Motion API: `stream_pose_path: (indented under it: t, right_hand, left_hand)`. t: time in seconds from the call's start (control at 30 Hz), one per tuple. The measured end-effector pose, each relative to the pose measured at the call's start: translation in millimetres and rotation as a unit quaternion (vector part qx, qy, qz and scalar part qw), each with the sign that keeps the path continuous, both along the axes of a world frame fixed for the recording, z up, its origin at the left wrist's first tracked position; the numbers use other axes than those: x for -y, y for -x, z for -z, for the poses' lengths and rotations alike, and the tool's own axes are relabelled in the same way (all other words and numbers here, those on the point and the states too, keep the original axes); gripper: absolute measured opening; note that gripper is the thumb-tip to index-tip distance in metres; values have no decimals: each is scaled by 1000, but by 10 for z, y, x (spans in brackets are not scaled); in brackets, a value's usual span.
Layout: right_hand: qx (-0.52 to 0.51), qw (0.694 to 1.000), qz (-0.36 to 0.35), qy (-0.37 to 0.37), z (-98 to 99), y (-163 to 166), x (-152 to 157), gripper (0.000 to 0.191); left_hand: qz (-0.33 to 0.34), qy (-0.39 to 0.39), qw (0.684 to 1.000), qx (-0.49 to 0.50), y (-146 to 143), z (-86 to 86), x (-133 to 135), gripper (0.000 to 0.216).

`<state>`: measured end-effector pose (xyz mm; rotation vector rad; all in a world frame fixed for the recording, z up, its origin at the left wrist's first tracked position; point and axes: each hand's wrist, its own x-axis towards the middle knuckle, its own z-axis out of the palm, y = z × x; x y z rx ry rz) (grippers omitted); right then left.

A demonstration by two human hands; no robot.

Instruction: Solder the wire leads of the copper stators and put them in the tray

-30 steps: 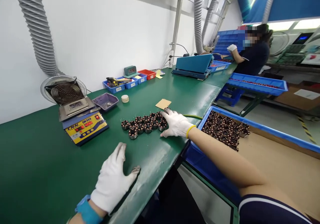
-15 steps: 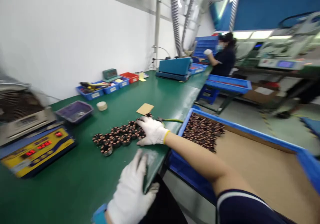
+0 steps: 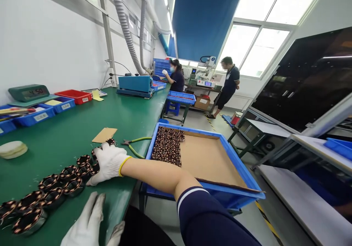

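Copper-wound ring-shaped motor stators (image 3: 52, 196) stand in a two-wide row on the green bench. My right hand (image 3: 110, 161), in a white glove, reaches across to the row's far end. Its thumb and fingers curve around the stators there, and the palm hides part of them. My left hand (image 3: 86, 224), also gloved, is beside the row at the bench's front edge, fingers stretched out and holding nothing. Beyond my right hand lie a piece of brown card (image 3: 105, 135) and green-handled cutters (image 3: 134, 147). More stators (image 3: 167, 147) fill the left part of a blue tray (image 3: 239, 165).
The blue tray stands right of the bench, lined with brown cardboard. Small blue bins (image 3: 64, 105), a red bin (image 3: 75, 97) and a digital clock (image 3: 29, 92) line the wall. A blue machine (image 3: 134, 86) stands farther along. Two people (image 3: 229, 79) are in the background.
The view has swung right and nearer the stators, bringing the whole tray and a standing person into sight. My right hand stays at the row's far end; my left stays open near the edge.
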<state>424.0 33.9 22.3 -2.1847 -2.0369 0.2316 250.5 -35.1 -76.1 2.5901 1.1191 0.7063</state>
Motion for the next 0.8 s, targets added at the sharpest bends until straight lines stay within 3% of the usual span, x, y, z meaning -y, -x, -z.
stream_pose_path:
  t: [0.1, 0.23, 0.37, 0.47, 0.63, 0.8]
  right_hand:
    - [14, 999, 10, 45, -42, 38, -75, 90]
    - [30, 998, 43, 23, -13, 89, -32, 79]
    - [35, 995, 94, 13, 9, 56, 44, 75]
    - [45, 991, 113, 52, -43, -34, -16, 83]
    - [90, 987, 84, 106, -100, -173, -197, 79]
    - [108, 991, 55, 62, -18, -206, -145, 75]
  left_hand:
    - [-7, 15, 1000, -19, -16, -138, 30, 69]
    - [-1, 22, 999, -23, -16, -290, 96, 70]
    - [6, 18, 999, -34, -4, -265, 103, 69]
    - [12, 17, 999, -48, -5, -220, 90, 68]
    - [28, 2, 999, -44, -15, -246, 102, 65]
    - [45, 1, 998, -45, 1, -310, 139, 63]
